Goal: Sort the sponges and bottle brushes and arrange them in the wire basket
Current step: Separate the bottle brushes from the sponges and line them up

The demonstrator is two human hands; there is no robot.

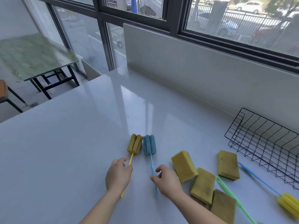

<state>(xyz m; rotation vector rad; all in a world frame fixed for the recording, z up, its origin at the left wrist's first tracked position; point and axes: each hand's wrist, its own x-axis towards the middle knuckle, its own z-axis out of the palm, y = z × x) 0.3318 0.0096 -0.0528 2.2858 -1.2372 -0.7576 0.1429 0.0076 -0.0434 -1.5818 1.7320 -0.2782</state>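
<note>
Two bottle brushes lie side by side on the white counter, foam heads pointing away from me. My left hand (119, 174) grips the yellow handle of the ochre-headed brush (134, 144). My right hand (168, 180) pinches the blue handle of the blue-headed brush (149, 144). To the right lie several yellow sponges (184, 165), one of them (228, 164) closest to the black wire basket (265, 147), which holds nothing. A green-handled brush (233, 195) crosses beside the sponges. A blue-handled brush with a bright yellow head (288, 205) lies in front of the basket.
The counter (72, 143) ends at a left edge, beyond which stand a green-topped table (32, 54) and a stool (3, 91). A white backsplash (194, 65) and windows run along the back.
</note>
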